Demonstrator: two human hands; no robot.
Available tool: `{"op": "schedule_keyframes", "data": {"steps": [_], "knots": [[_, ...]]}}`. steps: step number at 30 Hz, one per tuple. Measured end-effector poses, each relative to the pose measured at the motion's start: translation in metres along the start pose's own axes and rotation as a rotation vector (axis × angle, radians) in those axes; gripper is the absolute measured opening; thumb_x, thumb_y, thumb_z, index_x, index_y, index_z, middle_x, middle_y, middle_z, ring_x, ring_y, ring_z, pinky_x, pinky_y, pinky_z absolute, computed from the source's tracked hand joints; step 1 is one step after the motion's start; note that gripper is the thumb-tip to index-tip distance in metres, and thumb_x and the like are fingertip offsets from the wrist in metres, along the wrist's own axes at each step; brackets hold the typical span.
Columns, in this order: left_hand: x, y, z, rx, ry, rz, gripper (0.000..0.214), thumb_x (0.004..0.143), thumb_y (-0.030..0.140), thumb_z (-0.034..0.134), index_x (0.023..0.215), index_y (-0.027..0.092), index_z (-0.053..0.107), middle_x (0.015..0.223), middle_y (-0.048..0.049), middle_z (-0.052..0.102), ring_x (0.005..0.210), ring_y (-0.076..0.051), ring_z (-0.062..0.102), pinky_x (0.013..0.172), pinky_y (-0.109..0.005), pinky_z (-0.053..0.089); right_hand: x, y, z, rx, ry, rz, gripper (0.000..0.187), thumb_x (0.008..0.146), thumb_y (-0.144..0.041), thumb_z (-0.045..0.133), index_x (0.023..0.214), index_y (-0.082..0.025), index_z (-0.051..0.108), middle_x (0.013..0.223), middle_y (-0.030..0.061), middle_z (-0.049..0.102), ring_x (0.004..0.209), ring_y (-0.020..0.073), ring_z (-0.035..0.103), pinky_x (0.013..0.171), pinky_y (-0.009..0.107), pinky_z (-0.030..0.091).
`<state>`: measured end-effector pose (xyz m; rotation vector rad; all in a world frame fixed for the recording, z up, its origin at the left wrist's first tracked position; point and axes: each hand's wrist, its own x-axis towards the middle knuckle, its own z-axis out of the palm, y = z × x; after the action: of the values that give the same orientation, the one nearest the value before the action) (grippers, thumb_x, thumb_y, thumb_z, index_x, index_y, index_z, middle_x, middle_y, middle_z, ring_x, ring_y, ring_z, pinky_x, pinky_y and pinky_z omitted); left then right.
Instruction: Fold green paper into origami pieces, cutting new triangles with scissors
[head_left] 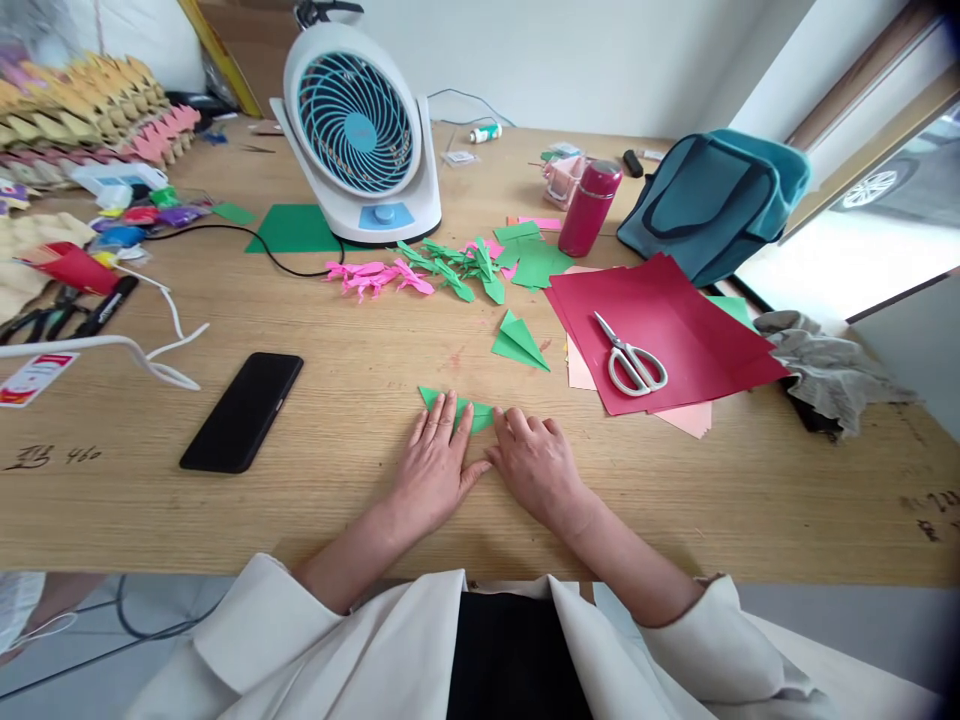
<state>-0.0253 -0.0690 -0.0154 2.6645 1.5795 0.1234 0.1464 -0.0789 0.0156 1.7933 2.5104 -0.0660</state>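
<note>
A green folded paper triangle (474, 414) lies flat on the table in front of me. My left hand (435, 450) rests flat across it, fingers stretched out over the paper. At its right end my right hand (536, 460) has its fingers curled, the tips pressed on the paper's corner; whether they pinch it is partly hidden. Just beyond lies a second green folded paper (519, 340), pointed like a kite. Behind that sit pink folded paper figures (379, 276) and green folded paper figures (454, 268).
A black phone (242, 412) lies to the left. White-handled scissors (634, 365) rest on red paper sheets (697, 320) at right. Farther back stand a white fan (360, 130), a red bottle (590, 208) and a teal bag (712, 200). A white cable (135, 348) crosses the left side.
</note>
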Motion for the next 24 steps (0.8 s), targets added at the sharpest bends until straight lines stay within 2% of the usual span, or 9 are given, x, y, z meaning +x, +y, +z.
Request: {"op": "schedule_keyframes", "data": {"steps": [11, 15, 17, 18, 22, 23, 24], "knots": [[-0.001, -0.006, -0.001, 0.018, -0.018, -0.009, 0.074, 0.095, 0.052, 0.046, 0.153, 0.007, 0.031, 0.162, -0.0211, 0.022, 0.15, -0.034, 0.023, 0.12, -0.051, 0.026, -0.008, -0.001, 0.001, -0.012, 0.045, 0.092, 0.054, 0.1, -0.038, 0.048, 0.142, -0.005, 0.043, 0.13, 0.0209, 0.055, 0.102, 0.0264, 0.06, 0.085, 0.041, 0.045], [0.0, -0.006, 0.0, 0.025, 0.008, -0.008, 0.072, 0.096, 0.05, 0.045, 0.152, 0.006, 0.033, 0.161, -0.0222, 0.024, 0.149, -0.034, 0.025, 0.119, -0.051, 0.026, -0.012, -0.004, -0.002, 0.022, 0.049, 0.124, 0.042, 0.099, -0.036, 0.049, 0.129, -0.007, 0.055, 0.125, 0.0204, 0.058, 0.101, 0.0273, 0.062, 0.085, 0.041, 0.049], [-0.001, -0.006, 0.001, 0.015, 0.029, 0.002, 0.07, 0.096, 0.049, 0.045, 0.152, 0.007, 0.034, 0.16, -0.0222, 0.025, 0.149, -0.035, 0.025, 0.119, -0.051, 0.027, -0.016, -0.006, -0.022, 0.122, 0.061, 0.101, 0.033, 0.1, -0.032, 0.046, 0.117, -0.009, 0.062, 0.122, 0.0183, 0.06, 0.099, 0.0256, 0.064, 0.085, 0.039, 0.05], [-0.002, -0.007, 0.003, 0.01, 0.035, 0.004, 0.069, 0.096, 0.047, 0.044, 0.152, 0.007, 0.034, 0.16, -0.0221, 0.026, 0.149, -0.035, 0.025, 0.119, -0.052, 0.027, -0.02, -0.007, -0.039, 0.208, 0.09, 0.062, 0.029, 0.1, -0.029, 0.045, 0.116, -0.011, 0.062, 0.121, 0.0169, 0.06, 0.098, 0.0241, 0.064, 0.086, 0.038, 0.051], [-0.003, -0.009, 0.009, 0.001, 0.043, 0.013, 0.065, 0.097, 0.039, 0.042, 0.153, 0.009, 0.032, 0.159, -0.0202, 0.03, 0.149, -0.034, 0.025, 0.119, -0.051, 0.026, -0.054, -0.01, -0.124, 0.727, 0.201, -0.324, 0.032, 0.1, -0.02, 0.046, 0.129, -0.018, 0.056, 0.115, 0.0086, 0.066, 0.104, 0.0182, 0.064, 0.09, 0.03, 0.052], [-0.003, -0.01, 0.009, 0.004, 0.044, 0.014, 0.065, 0.097, 0.039, 0.041, 0.153, 0.009, 0.032, 0.159, -0.0199, 0.029, 0.149, -0.034, 0.025, 0.119, -0.051, 0.026, -0.071, -0.013, -0.136, 0.851, 0.185, -0.408, 0.033, 0.1, -0.02, 0.046, 0.131, -0.022, 0.056, 0.114, 0.006, 0.067, 0.105, 0.0161, 0.065, 0.091, 0.027, 0.053], [-0.003, -0.01, 0.01, 0.012, 0.048, 0.007, 0.065, 0.097, 0.039, 0.041, 0.153, 0.008, 0.031, 0.16, -0.0203, 0.028, 0.149, -0.034, 0.025, 0.119, -0.051, 0.026, -0.092, -0.017, -0.14, 0.944, 0.146, -0.493, 0.032, 0.1, -0.023, 0.049, 0.13, -0.025, 0.057, 0.111, 0.0032, 0.069, 0.102, 0.0144, 0.066, 0.089, 0.025, 0.054]]}}
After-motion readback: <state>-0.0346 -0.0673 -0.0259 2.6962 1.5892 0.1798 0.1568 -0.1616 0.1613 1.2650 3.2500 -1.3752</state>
